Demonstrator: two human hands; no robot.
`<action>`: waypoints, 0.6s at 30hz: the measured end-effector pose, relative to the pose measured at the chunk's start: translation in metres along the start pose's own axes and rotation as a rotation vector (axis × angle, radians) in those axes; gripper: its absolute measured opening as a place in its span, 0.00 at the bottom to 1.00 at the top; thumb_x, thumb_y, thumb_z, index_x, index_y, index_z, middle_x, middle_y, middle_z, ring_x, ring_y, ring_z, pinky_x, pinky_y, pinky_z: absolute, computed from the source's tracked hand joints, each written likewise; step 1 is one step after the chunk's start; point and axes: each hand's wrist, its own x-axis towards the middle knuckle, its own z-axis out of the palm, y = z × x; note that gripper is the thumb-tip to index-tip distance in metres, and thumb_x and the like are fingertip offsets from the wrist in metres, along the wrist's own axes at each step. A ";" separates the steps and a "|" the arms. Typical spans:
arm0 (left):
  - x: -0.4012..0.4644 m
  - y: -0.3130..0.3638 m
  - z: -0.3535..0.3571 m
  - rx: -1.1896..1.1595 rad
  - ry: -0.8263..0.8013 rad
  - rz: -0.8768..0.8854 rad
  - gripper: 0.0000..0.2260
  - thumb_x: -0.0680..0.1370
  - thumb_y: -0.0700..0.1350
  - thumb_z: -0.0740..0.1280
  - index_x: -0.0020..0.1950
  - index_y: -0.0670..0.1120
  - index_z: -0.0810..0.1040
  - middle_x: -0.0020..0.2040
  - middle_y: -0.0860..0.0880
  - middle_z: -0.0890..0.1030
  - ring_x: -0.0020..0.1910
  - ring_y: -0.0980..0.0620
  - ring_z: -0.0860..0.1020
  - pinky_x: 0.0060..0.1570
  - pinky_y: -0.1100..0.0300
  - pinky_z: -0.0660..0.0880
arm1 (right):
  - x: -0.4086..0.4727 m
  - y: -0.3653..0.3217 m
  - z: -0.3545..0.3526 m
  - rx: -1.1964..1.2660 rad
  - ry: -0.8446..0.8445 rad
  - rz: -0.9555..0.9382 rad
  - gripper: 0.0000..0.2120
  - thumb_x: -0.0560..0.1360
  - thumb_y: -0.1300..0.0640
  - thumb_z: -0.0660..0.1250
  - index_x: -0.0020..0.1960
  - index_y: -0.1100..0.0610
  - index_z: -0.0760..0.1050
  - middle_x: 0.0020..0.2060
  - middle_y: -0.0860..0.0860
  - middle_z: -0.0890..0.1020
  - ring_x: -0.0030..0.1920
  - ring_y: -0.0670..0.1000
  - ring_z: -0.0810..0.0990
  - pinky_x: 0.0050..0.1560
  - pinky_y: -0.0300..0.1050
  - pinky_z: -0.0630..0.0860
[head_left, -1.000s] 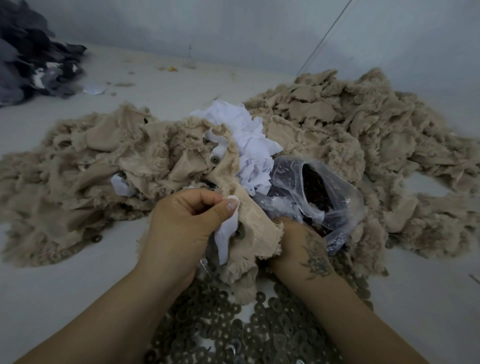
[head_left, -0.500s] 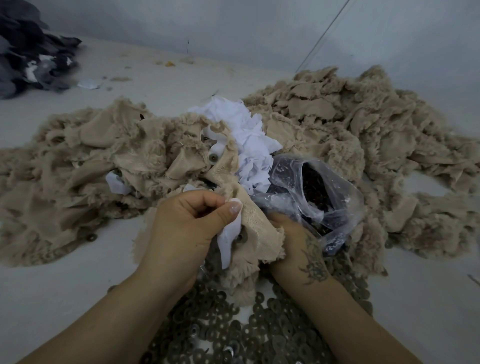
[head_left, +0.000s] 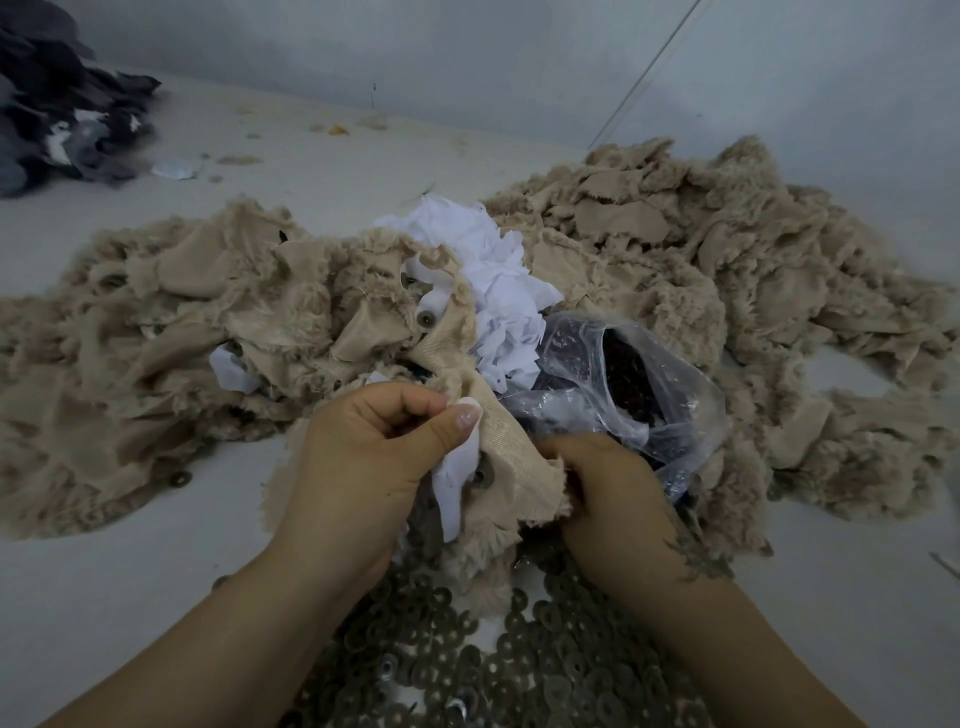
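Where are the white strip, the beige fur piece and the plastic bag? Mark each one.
white strip (head_left: 456, 486): head view, hanging middle.
beige fur piece (head_left: 524, 449): head view, woven backing.
plastic bag (head_left: 675, 415): head view, clear side wall.

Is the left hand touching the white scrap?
Touching. The head view shows the left hand pinching the white scrap between thumb and fingers.
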 end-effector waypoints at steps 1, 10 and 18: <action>0.000 0.000 0.000 -0.002 -0.004 0.003 0.13 0.62 0.57 0.75 0.36 0.47 0.85 0.36 0.43 0.84 0.34 0.47 0.81 0.41 0.55 0.81 | -0.003 -0.003 -0.007 0.088 -0.046 0.024 0.11 0.76 0.63 0.67 0.54 0.51 0.83 0.46 0.47 0.83 0.47 0.47 0.79 0.45 0.39 0.71; -0.007 0.004 0.011 0.001 -0.063 0.007 0.11 0.63 0.52 0.75 0.37 0.45 0.85 0.36 0.44 0.85 0.35 0.49 0.81 0.40 0.58 0.81 | -0.010 -0.016 -0.008 1.220 -0.382 0.341 0.16 0.75 0.64 0.71 0.61 0.68 0.78 0.57 0.67 0.82 0.59 0.68 0.80 0.62 0.64 0.77; -0.012 0.005 0.018 0.126 -0.147 0.082 0.10 0.66 0.51 0.75 0.37 0.44 0.84 0.32 0.46 0.83 0.30 0.51 0.79 0.33 0.58 0.78 | -0.010 -0.017 0.002 1.704 -0.351 0.404 0.30 0.59 0.52 0.84 0.56 0.67 0.82 0.50 0.65 0.85 0.46 0.59 0.86 0.42 0.49 0.84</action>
